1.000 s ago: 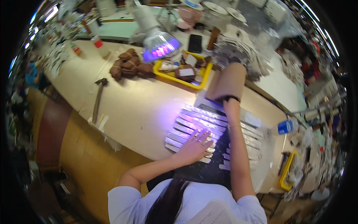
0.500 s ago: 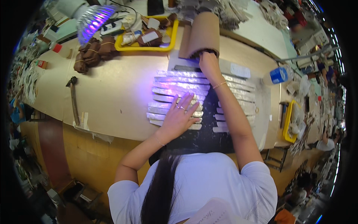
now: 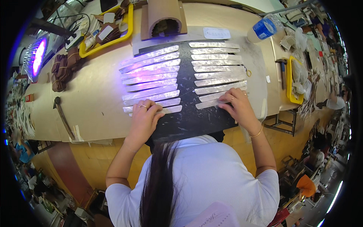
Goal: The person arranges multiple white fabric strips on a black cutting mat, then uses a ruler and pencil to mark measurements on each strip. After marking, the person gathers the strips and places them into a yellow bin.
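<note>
A black sheet (image 3: 189, 117) lies on the workbench with two columns of long silvery strips on it. My left hand (image 3: 143, 117) rests flat, fingers spread, on the lowest strips of the left column (image 3: 151, 75). My right hand (image 3: 236, 106) lies on the lowest strips of the right column (image 3: 215, 64), fingertips pressing a strip's end. Neither hand grips anything.
A curved cardboard piece (image 3: 164, 17) stands behind the sheet. A yellow tray (image 3: 104, 36) of small parts, a purple lamp (image 3: 38, 56), brown bundles (image 3: 62, 70) and a hammer (image 3: 62, 117) sit to the left. A plastic bottle (image 3: 262, 28) and another yellow tray (image 3: 293, 81) are at the right.
My right hand has drawn back from the cardboard piece at the far side and come down on the nearest strips of the right column. The view has swung downward over the sheet.
</note>
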A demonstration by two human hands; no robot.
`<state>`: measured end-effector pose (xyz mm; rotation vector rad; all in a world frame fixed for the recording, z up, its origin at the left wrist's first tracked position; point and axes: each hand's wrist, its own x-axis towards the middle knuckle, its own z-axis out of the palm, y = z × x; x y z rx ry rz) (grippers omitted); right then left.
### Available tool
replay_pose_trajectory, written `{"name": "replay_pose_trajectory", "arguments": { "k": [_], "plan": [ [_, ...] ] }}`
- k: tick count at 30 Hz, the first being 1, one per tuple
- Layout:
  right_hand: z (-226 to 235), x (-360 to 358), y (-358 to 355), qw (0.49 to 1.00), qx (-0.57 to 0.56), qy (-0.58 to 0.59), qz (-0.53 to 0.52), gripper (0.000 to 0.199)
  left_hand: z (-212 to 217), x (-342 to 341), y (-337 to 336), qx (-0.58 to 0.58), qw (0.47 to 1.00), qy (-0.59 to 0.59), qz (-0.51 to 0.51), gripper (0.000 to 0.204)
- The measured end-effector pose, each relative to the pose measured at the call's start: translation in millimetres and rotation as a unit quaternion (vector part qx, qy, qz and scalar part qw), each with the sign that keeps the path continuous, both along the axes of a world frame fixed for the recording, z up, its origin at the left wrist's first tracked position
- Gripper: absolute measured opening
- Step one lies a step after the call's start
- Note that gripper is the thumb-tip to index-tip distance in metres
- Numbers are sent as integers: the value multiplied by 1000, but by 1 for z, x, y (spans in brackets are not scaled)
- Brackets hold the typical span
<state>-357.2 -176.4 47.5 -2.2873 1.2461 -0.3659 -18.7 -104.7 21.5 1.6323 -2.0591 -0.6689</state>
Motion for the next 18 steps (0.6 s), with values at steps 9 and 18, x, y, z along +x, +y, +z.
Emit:
{"name": "replay_pose_trajectory", "arguments": {
  "k": [9,18],
  "plan": [
    [-15,3,10,999,-4,24,31,19,8,-12,9,87,996,1,22,10],
    [-10,4,0,991,-56,100,63,11,4,-12,-5,-52,997,-58,17,11]
  ]
}}
